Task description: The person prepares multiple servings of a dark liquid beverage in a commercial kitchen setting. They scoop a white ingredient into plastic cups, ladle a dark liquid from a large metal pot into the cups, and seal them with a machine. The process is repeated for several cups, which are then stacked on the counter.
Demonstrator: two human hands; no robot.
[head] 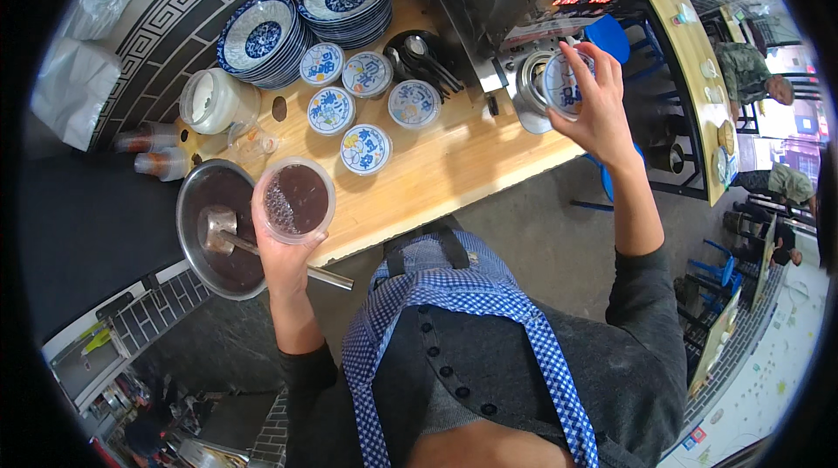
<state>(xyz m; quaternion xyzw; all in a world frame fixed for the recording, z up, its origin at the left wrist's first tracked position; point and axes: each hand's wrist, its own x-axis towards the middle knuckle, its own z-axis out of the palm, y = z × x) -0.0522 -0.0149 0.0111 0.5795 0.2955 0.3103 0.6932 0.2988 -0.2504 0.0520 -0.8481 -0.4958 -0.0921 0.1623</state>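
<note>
My left hand (pixel 281 255) grips a clear plastic cup of dark reddish-brown drink (pixel 302 196), open at the top, with bubbles along one side. Below that hand sits a metal pot (pixel 185 232) of similar dark liquid, a ladle (pixel 219 232) resting in it with its handle over the rim. At the cup sealing machine (pixel 524 16), my right hand (pixel 599 101) holds a cup with printed sealing film (pixel 563 85) by its rim, over or beside the round metal holder (pixel 531 85). The cup's lower part is hidden. Several film-sealed cups (pixel 365 149) stand on the wooden counter (pixel 452 163).
Two stacks of blue-and-white bowls (pixel 258 36) stand by the tiled wall. Nearby are a black dish with spoons (pixel 419 52), a clear tub with white contents (pixel 213 101) and nested plastic cups (pixel 160 163). Beyond the counter are blue stools (pixel 605 176), tables and several people.
</note>
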